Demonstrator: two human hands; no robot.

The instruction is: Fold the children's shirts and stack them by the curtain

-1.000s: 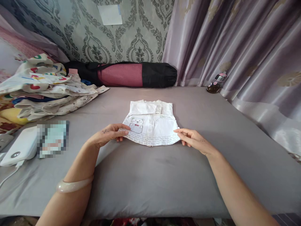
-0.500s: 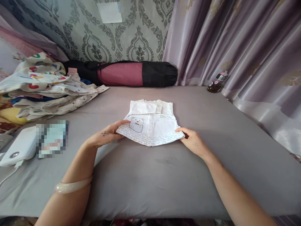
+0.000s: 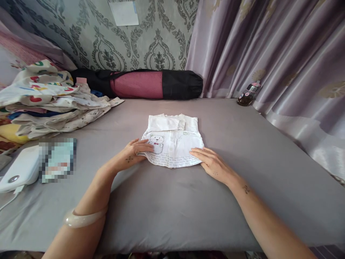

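Compared with half a second ago, no longer stretching the lower corners of the white shirt outward. Now resting with the right hand upon the lower right part, with fingers straight and not gripping. With the left hand, touching the lower left edge near the printed bear; not possible to tell if also pinching from below. Holding both hands apart, with the shirt between and slightly beyond them, flat on the grey sheet.
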